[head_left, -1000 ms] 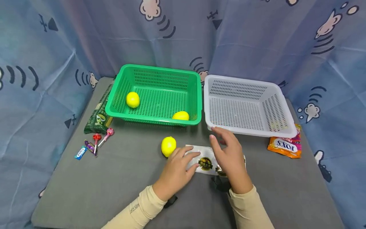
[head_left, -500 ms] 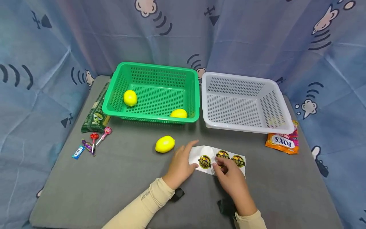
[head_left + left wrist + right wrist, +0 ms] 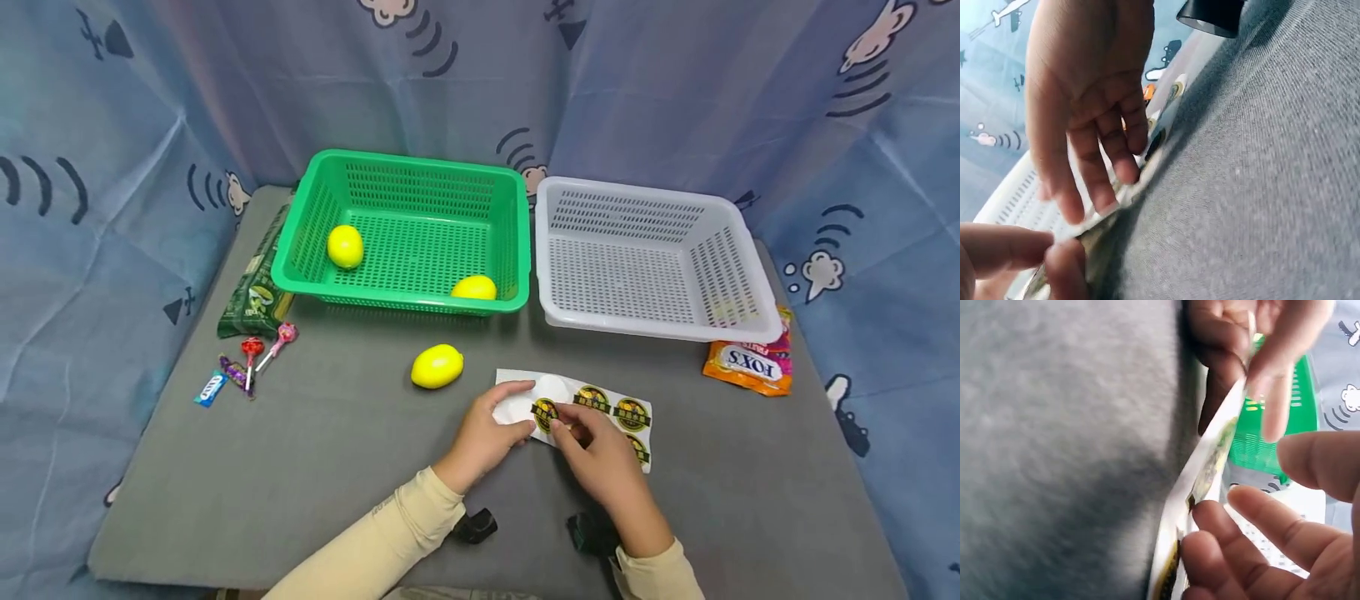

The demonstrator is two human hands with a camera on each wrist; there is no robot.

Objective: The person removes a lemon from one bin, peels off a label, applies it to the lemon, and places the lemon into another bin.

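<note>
1. near the front middle of the grey counter (image 3: 300,467) lies a white sticker sheet (image 3: 517,404) carrying round dark-and-gold stickers (image 3: 632,413); both hands work on it.
2. left hand (image 3: 487,429): fingers curled, thumb and fingertips pinching the sheet's left end. the left wrist view shows this pinch at its lower left corner.
3. right hand (image 3: 596,454): fingers bent, tips on the sticker (image 3: 545,412) nearest the left hand. the right wrist view shows the fingertips (image 3: 1210,519) at the sticker's edge, the sheet seen edge-on and lifted off the counter; whether they pinch it or only press cannot be told.
4. loose lemon (image 3: 437,366): on the counter just left of the sheet, apart from it and from the left hand.
5. green basket (image 3: 397,304): behind the lemon, holding two lemons, one at the left wall (image 3: 345,247) and one at the front right corner (image 3: 473,287).
6. white basket (image 3: 645,329): just beside the green one, behind the sheet, with a bare strip of counter between its front rim and the sheet.
7. counter edges: an orange candy bag (image 3: 748,367) at the right, partly under the white basket's corner; lollipops (image 3: 258,354), small wrapped sweets (image 3: 212,388) and a green packet (image 3: 255,292) at the left. open counter lies front left and front right of the hands.
8. only the head view shows the layout; the wrist views show finger contact, blurred.
</note>
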